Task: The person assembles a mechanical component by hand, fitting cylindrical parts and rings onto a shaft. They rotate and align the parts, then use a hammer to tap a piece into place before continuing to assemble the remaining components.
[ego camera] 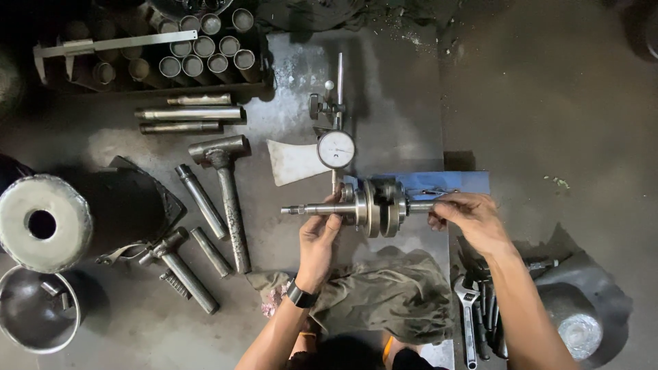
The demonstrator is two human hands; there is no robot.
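The crankshaft (373, 205) lay horizontally across the middle of the steel plate (397, 103), its twin webs standing just under the dial gauge (336, 149). The left hand (319, 240) was curled around the left shaft end, thumb and fingers closed on it just beside the web. The right hand (471, 216) pinched the right shaft end with narrow fingertips, close to the plate's right edge, where a blue block (445, 181) sat behind the shaft.

A rag (384, 294) lay bunched just below the crankshaft, near the plate's front edge, between the two forearms. A white scrap (295, 162) lay beside the gauge, on its left.

Left of the left hand, a hammer (226, 185) lay with its handle running towards the person, with steel rods (199, 199) scattered on both sides of it; the gap between the hammer handle and the shaft tip was small. Further left stood a metal drum (42, 223) and an open can (38, 312). At the top left, a tray of tubes (205, 55) carried a caliper (103, 46). A wrench (467, 308) lay beyond the plate's right edge, under the right forearm. The widest bare room was the plate's upper right, behind the gauge stand.
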